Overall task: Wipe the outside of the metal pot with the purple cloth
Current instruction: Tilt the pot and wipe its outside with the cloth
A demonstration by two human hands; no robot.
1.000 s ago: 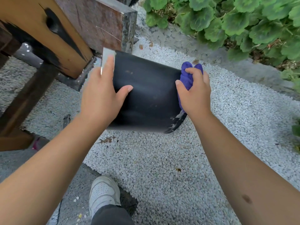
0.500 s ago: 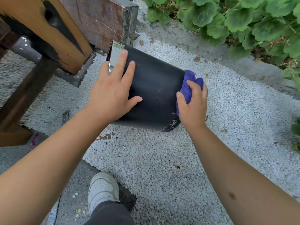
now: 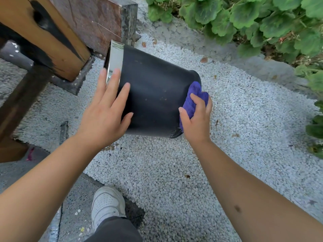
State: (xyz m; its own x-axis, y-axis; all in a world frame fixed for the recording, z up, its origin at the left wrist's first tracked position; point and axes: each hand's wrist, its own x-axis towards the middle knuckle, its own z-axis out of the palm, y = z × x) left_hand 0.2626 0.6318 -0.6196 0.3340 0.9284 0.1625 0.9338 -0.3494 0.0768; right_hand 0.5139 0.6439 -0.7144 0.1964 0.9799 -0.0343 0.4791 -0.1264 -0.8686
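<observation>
- Two hands on the metal pot (image 3: 153, 95); it is tipped on its side above the white gravel (image 3: 174, 172), centre frame, bright rim at 10 o'clock, base at 4 o'clock
- Left hand (image 3: 104, 116) lies flat on the wall near the rim, fingers straight, steadying; nothing gripped
- Right hand (image 3: 197, 117) holds the bunched purple cloth (image 3: 194, 96), pressed to the base edge at 3 o'clock
- Progress, as a judgement: mid-wipe; base end being worked; side wall likely left, far side hidden
- Pot looks matte black, faint specks on the wall, pale scuffs at the lower base edge; rim band shiny
</observation>
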